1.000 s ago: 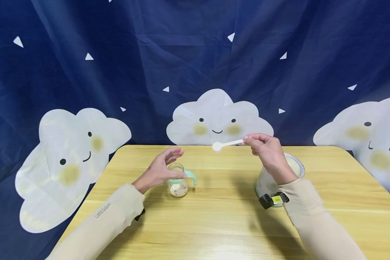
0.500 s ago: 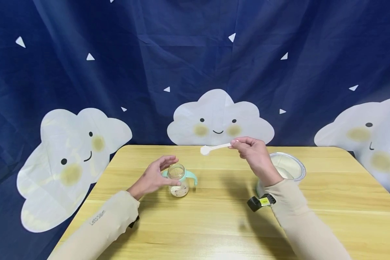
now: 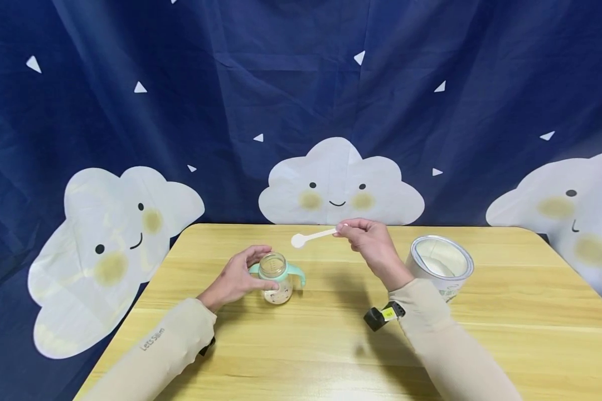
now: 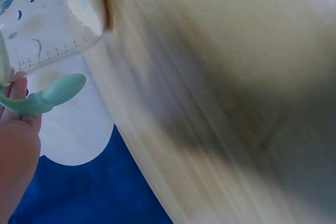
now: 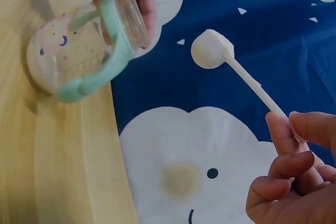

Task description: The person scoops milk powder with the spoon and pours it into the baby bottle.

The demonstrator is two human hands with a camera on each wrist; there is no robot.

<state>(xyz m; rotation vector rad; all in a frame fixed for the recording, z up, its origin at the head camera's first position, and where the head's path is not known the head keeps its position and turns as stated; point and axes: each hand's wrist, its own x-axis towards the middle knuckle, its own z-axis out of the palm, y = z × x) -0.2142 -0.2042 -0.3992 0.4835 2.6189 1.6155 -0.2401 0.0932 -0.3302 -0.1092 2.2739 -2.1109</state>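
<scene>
A clear baby bottle with mint-green handles stands uncapped on the table, some white powder in its bottom. My left hand holds it around the neck; the thumb lies on the green collar in the right wrist view, with the fingers behind. My right hand pinches a white measuring scoop by the end of its handle, in the air above and to the right of the bottle mouth. In the right wrist view white powder is heaped in the scoop's bowl.
An uncovered tin of white powder stands at the right, beyond my right forearm. The wooden table ends at the back against a dark blue curtain printed with clouds.
My right hand has carried the scoop leftward and slightly down, away from the tin and closer to the bottle. My left hand has closed in around the bottle's neck.
</scene>
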